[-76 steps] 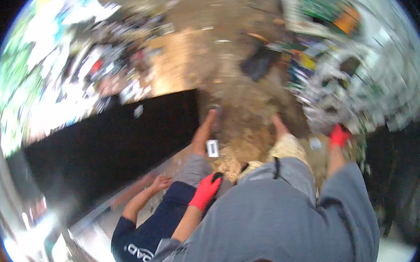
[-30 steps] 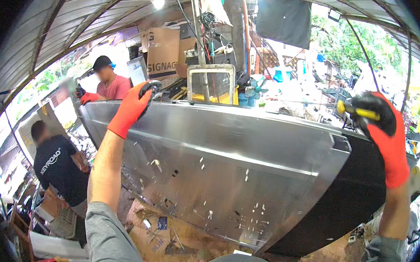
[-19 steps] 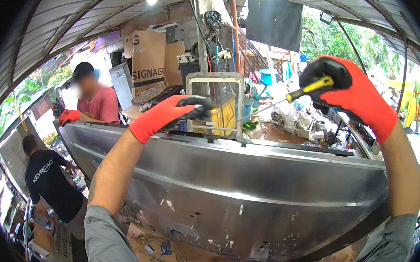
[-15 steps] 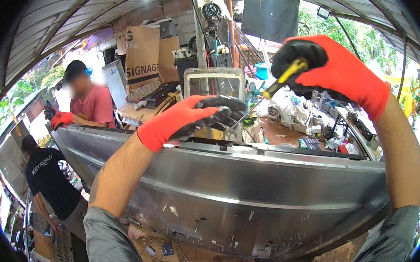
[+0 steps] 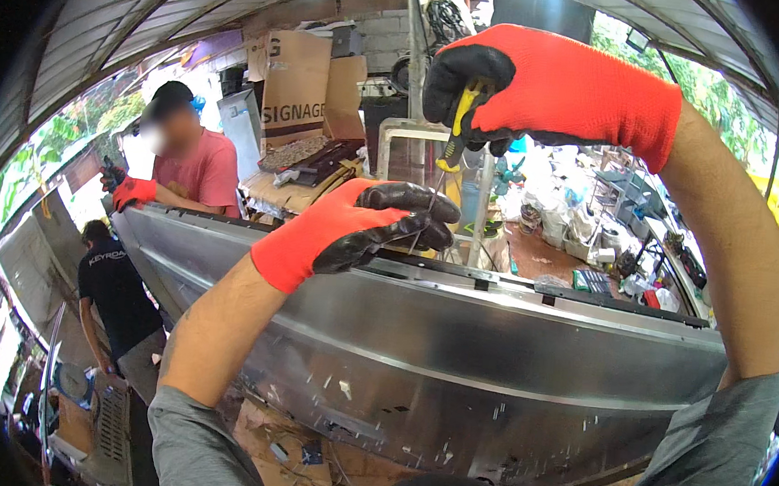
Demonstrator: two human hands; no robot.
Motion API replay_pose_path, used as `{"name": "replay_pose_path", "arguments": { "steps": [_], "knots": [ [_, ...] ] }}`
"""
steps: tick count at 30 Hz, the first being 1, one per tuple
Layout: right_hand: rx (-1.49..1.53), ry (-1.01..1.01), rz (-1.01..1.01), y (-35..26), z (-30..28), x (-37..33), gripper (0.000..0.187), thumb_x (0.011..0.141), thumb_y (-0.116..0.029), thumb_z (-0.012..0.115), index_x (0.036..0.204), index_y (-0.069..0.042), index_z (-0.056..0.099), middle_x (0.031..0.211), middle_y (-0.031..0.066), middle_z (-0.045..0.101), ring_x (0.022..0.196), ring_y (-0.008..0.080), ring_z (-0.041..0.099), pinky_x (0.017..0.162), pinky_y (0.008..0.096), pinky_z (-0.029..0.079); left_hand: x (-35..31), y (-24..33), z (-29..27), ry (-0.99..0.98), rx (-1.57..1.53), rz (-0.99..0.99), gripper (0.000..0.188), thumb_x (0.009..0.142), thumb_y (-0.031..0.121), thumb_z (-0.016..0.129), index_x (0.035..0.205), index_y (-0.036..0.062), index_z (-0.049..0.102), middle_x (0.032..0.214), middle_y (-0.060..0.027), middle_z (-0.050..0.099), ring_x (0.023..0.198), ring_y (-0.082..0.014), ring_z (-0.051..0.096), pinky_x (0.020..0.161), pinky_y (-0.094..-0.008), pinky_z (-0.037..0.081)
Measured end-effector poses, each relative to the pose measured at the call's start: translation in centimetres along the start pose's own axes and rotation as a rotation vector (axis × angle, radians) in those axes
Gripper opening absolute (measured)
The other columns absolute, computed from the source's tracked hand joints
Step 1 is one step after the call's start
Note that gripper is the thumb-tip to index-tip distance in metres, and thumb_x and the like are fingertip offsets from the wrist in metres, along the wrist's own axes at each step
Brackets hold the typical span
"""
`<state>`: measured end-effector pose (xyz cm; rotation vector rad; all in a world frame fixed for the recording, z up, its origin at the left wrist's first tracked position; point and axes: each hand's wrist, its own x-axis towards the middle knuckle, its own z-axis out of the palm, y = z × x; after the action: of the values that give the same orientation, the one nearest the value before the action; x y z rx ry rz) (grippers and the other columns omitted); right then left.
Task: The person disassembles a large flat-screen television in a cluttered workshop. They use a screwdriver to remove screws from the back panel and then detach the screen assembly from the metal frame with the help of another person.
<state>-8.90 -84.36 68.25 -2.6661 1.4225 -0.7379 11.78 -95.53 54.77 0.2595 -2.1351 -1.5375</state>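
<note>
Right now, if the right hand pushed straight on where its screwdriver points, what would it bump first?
Probably the left hand, its fingers lying below the screwdriver handle, before the metal panel; depth is unclear.

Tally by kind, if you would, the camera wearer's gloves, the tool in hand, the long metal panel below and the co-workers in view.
Wearer's red-and-black gloves: 2
Yellow-and-black screwdriver: 1
Long metal panel: 1
Co-workers: 2
Total: 6
</note>
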Motion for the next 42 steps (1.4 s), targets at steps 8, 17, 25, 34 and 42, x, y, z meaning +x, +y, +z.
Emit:
{"name": "replay_pose_path", "arguments": {
  "steps": [8, 17, 25, 34, 42],
  "knots": [
    [0.043, -0.019, -0.080, -0.2, 0.8, 1.9, 0.026, 0.078, -0.011, 0.063, 0.103, -0.003, 0.066, 0.084, 0.0033, 0.064, 0.072, 0.0096, 0.060, 0.065, 0.0253, 0.050, -0.1, -1.5, -0.1, -0.021, -0.166, 0.083, 0.032, 0.098, 0.017, 0.058, 0.121, -0.0059, 0.062, 0.112, -0.0117, 0.068, 0.102, -0.0179, 0.066, 0.092, -0.0313, 0.052],
    [-0.013, -0.047, -0.044, 0.4, 0.9, 1.9, 0.034, 0.078, -0.013, 0.066, 0.110, -0.003, 0.064, 0.093, 0.0081, 0.065, 0.078, 0.0146, 0.065, 0.070, 0.0292, 0.054, 0.2, -1.3, 0.1, 0.002, 0.021, 0.083, 0.029, 0.098, 0.014, 0.058, 0.119, -0.0053, 0.063, 0.111, -0.0113, 0.069, 0.100, -0.0176, 0.067, 0.091, -0.0307, 0.052],
    [-0.126, -0.045, 0.014, 0.6, 0.8, 2.5, 0.055, 0.077, -0.015, 0.072, 0.129, -0.004, 0.057, 0.111, 0.0121, 0.061, 0.087, 0.0177, 0.065, 0.074, 0.0318, 0.055, 0.1, -1.3, 0.2, 0.024, -0.075, 0.014, 0.027, 0.096, 0.010, 0.059, 0.117, -0.0054, 0.064, 0.109, -0.0129, 0.069, 0.099, -0.0185, 0.067, 0.090, -0.0315, 0.053],
    [-0.222, -0.126, 0.021, -1.0, 1.0, 2.7, 0.033, 0.090, -0.030, 0.061, 0.110, -0.004, 0.061, 0.076, 0.0064, 0.064, 0.062, 0.0137, 0.062, 0.059, 0.0300, 0.052, 0.2, -1.9, -0.5, -0.017, -0.071, 0.049, 0.029, 0.092, 0.008, 0.064, 0.117, -0.0050, 0.062, 0.108, -0.0138, 0.069, 0.101, -0.0233, 0.068, 0.092, -0.0378, 0.055],
    [-0.305, -0.189, 0.064, 0.4, 0.4, 4.5, 0.032, 0.089, -0.033, 0.063, 0.106, -0.006, 0.062, 0.068, 0.0010, 0.059, 0.054, 0.0095, 0.054, 0.050, 0.0268, 0.045, 0.9, -2.4, -1.0, -0.022, 0.053, 0.066, 0.026, 0.092, 0.007, 0.064, 0.116, -0.0039, 0.062, 0.109, -0.0134, 0.069, 0.101, -0.0237, 0.068, 0.092, -0.0382, 0.055]
  ]
}}
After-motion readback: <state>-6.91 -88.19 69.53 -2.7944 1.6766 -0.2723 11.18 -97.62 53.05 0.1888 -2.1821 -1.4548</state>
